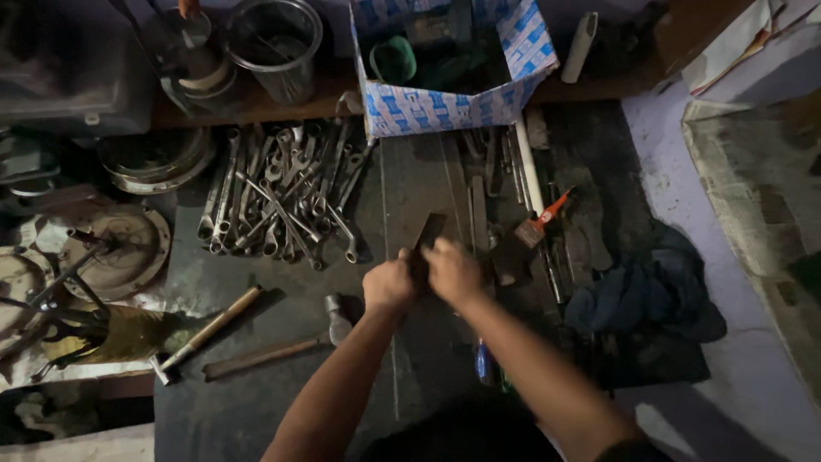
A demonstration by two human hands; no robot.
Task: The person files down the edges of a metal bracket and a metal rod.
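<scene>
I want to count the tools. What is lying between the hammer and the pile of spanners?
Nothing. In the head view, only bare dark bench top lies between the hammer and the spanners.

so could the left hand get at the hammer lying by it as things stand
Probably yes, once freed: the left hand grips a dark flat piece together with the right hand. The hammer lies close below, uncovered.

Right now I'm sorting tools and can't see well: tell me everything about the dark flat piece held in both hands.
The dark flat piece looks like a thin, narrow strip, maybe metal, nearly black in the dim light. It is tilted, its upper end pointing up and to the right above the dark bench. The left hand and right hand grip its lower part together, hiding that end. Surface detail is too dark to tell.
</scene>
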